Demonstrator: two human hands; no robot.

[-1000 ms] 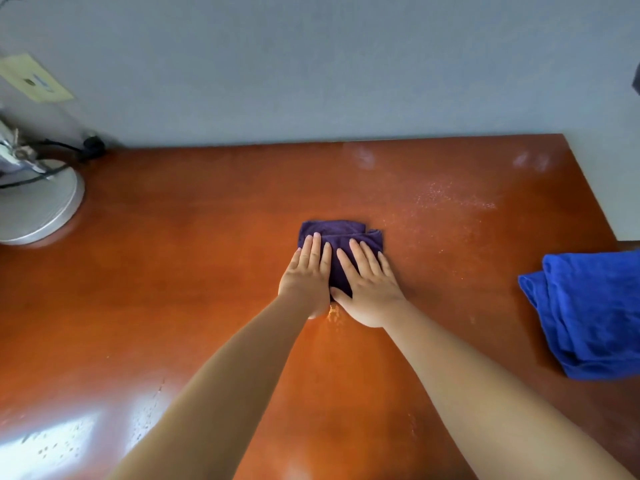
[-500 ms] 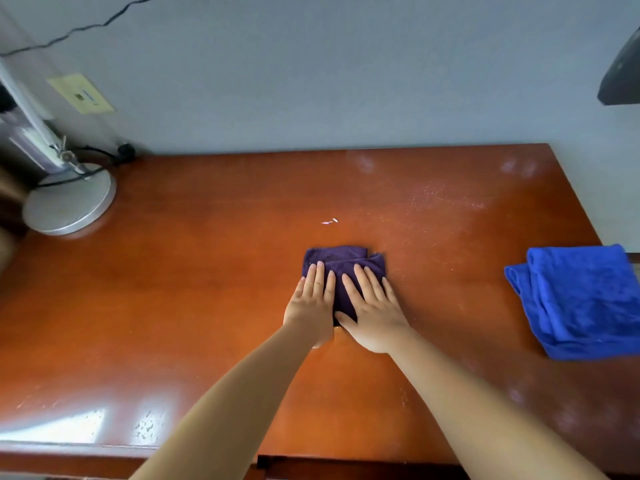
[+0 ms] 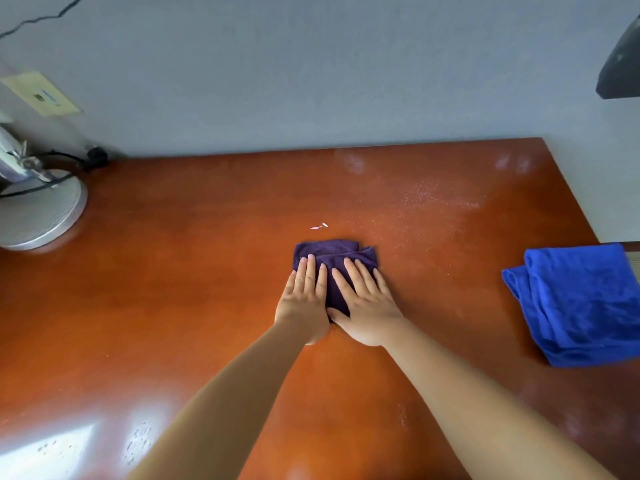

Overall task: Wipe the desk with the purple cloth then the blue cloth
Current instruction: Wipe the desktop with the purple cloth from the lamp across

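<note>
On the desk, left hand and right hand press the purple cloth; fingers straight, flat

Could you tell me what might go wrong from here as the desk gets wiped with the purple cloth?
1. The small pale scraps lie just beyond the purple cloth; a forward push may scatter rather than collect them.
2. The dusty specks toward the back right could be missed, since the left hand and right hand press the cloth mid-desk.
3. A wide sweep right might smear dust onto the blue cloth.
</note>
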